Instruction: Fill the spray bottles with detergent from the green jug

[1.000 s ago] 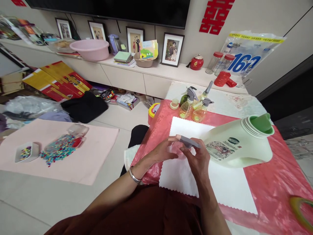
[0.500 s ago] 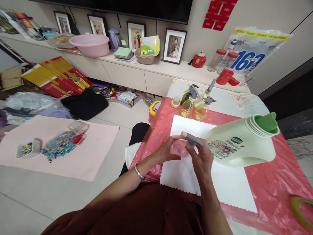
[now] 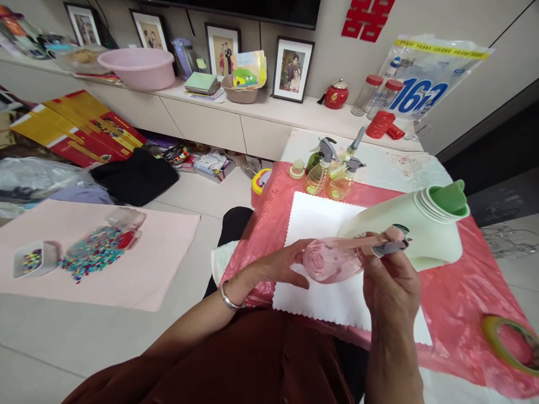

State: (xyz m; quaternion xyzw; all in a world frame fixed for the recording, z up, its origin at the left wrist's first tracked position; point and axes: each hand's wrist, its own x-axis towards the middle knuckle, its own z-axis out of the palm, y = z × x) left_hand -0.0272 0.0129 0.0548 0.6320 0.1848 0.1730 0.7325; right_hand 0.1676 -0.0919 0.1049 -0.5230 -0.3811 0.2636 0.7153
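Note:
A clear pink spray bottle (image 3: 332,261) lies tilted on its side in the air above the white cloth (image 3: 324,300). My right hand (image 3: 393,280) is closed round its neck and grey spray head. Beside the bottle's base is my left hand (image 3: 284,266), its thumb and fingers spread apart; whether a fingertip touches the bottle I cannot tell. Behind the bottle stands a big pale green jug (image 3: 404,224) with a green cap in its mouth. Several spray bottles with grey heads, among them a yellowish one (image 3: 318,178), stand at the back of the cloth.
Red plastic sheeting (image 3: 458,303) covers the table, with a roll of tape (image 3: 507,345) at the right. A small pale cap (image 3: 297,169) sits near the spray bottles. On the left, a pink mat (image 3: 168,252) bears colourful beads (image 3: 95,252) and a white dish (image 3: 36,259).
My right hand has moved right with the pink spray bottle, which now shows its side rather than its base. My left hand's fingers have come apart from around the base. The view has shifted slightly.

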